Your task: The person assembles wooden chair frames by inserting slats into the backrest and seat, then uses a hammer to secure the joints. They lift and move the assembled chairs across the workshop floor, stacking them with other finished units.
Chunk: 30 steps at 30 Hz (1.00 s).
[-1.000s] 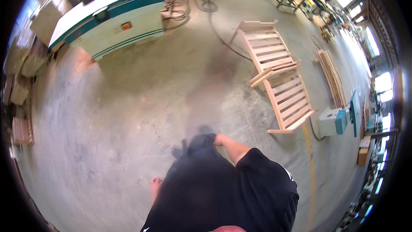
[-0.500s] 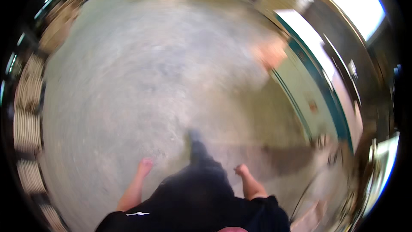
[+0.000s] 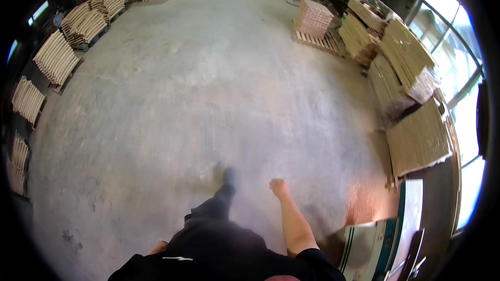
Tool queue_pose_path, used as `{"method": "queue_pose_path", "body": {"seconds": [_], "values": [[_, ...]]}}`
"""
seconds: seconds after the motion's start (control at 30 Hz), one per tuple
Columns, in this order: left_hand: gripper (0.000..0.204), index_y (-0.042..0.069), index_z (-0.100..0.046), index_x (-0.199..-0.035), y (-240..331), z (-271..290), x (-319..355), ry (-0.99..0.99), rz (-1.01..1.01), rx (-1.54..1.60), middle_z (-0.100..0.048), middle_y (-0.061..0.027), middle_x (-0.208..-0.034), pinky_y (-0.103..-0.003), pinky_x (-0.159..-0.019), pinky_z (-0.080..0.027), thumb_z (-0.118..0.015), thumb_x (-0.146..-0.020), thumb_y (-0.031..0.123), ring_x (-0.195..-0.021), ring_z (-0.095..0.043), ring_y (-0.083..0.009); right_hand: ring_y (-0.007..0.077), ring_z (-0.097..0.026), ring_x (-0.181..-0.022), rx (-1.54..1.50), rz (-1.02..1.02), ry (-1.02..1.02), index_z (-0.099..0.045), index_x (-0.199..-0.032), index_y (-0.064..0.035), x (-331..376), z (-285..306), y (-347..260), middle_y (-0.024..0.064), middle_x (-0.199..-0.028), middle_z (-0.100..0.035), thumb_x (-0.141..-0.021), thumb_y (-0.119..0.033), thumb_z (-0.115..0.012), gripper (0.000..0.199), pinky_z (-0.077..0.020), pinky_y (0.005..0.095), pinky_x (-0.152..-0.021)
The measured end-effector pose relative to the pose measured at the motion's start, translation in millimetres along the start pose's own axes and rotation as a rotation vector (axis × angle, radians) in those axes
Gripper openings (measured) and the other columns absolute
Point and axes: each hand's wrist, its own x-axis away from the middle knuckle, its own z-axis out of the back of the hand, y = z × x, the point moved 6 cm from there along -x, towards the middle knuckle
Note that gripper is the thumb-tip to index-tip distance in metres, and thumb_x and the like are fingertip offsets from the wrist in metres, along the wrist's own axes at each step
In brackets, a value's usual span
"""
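My right hand point(image 3: 278, 187) swings out in front of my body, over the grey concrete floor point(image 3: 208, 104). Its fingers are curled in, and nothing shows in them. Of my left arm point(image 3: 158, 248), only a small patch of skin shows beside my dark shirt; the hand itself is hidden. One dark-clad leg point(image 3: 221, 198) is stretched forward on the floor. Neither arm touches any of the things around.
Along the left stand pallets of stacked curved wooden pieces point(image 3: 58, 57). To the right are wrapped stacks of boards point(image 3: 419, 138) and a green-and-white machine point(image 3: 359, 244). Farther ahead, a block of wooden pieces point(image 3: 312, 16) sits on a pallet.
My view has turned to the right and forward, so the machine now lies at the lower right. My right arm has swung forward; my left hand has dropped back out of sight.
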Motion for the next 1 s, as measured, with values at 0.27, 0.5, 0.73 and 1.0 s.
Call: {"method": "queue_pose_path", "body": {"seconds": [0.27, 0.5, 0.73, 1.0], "values": [[0.044, 0.003, -0.073, -0.095, 448, 186, -39, 0.304, -0.382, -0.328, -0.070, -0.0225, -0.100, -0.050, -0.083, -0.050, -0.063, -0.086, 0.044, -0.096, -0.065, -0.0399, 0.0321, -0.068, -0.083, 0.198, 0.308, -0.501, -0.069, -0.089, -0.0097, -169, 46, 27, 0.0136, -0.086, -0.070, -0.084, -0.019, -0.056, 0.016, -0.0545, 0.0441, -0.071], [0.034, 0.002, -0.069, -0.100, 929, 332, 111, 0.656, -1.080, 0.070, -0.070, -0.0201, -0.095, -0.045, -0.079, -0.052, -0.064, -0.087, 0.034, -0.091, -0.067, -0.0357, 0.0288, -0.068, -0.080, -0.205, -0.304, -0.735, -0.071, -0.090, -0.0119, -322, 79, 104, 0.0105, -0.090, -0.071, -0.085, -0.019, -0.059, 0.015, -0.0538, 0.0417, -0.068], [0.036, 0.007, -0.073, -0.092, 1074, 347, 26, 0.431, -0.693, -0.310, -0.069, -0.0215, -0.096, -0.047, -0.080, -0.051, -0.063, -0.085, 0.041, -0.091, -0.065, -0.0391, 0.0242, -0.068, -0.075, -0.021, -0.092, -0.785, -0.073, -0.087, -0.0155, -663, 167, 178, 0.0050, -0.090, -0.073, -0.084, -0.017, -0.059, 0.014, -0.0530, 0.0387, -0.064], [0.041, 0.007, -0.074, -0.100, 1148, 346, -22, 0.032, -0.040, 0.004, -0.072, -0.0190, -0.093, -0.044, -0.088, -0.051, -0.071, -0.080, 0.043, -0.090, -0.067, -0.0374, 0.0180, -0.063, -0.070, -0.799, -0.162, -0.113, -0.065, -0.083, -0.0090, -1224, 392, 198, 0.0031, -0.080, -0.064, -0.089, -0.014, -0.057, 0.011, -0.0491, 0.0363, -0.055]]}}
